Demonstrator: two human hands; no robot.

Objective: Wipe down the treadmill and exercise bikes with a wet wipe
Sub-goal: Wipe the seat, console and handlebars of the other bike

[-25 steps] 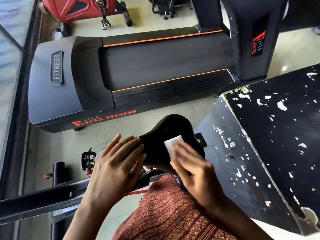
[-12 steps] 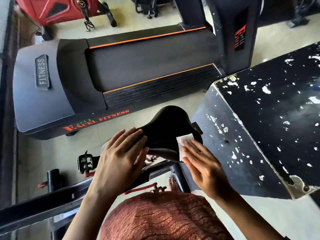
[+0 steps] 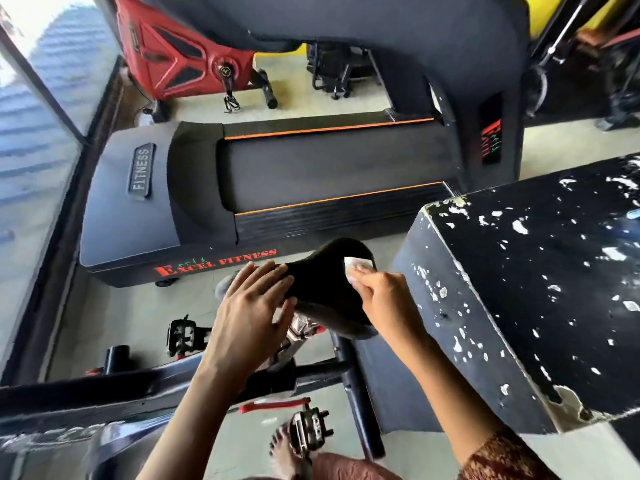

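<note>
A black exercise-bike saddle (image 3: 329,271) stands in the middle of the view on its post. My left hand (image 3: 252,310) lies flat with straight fingers on the saddle's narrow nose. My right hand (image 3: 384,299) presses a white wet wipe (image 3: 356,266) onto the saddle's wide rear end; my fingers cover most of the wipe. The bike's black frame (image 3: 138,386) runs across the lower left, with pedals (image 3: 185,336) below the saddle. The dark treadmill (image 3: 311,174) with orange stripes lies on the floor behind the saddle.
A black box with chipped paint (image 3: 519,289) stands close to the right of the saddle. A red exercise bike (image 3: 183,53) stands at the back left. A glass wall (image 3: 38,133) runs along the left. My bare foot (image 3: 284,452) is on the tiled floor.
My right hand has slid the wipe toward the far rear edge of the saddle. My left hand stays on the nose. The camera has tilted up, showing more of the room.
</note>
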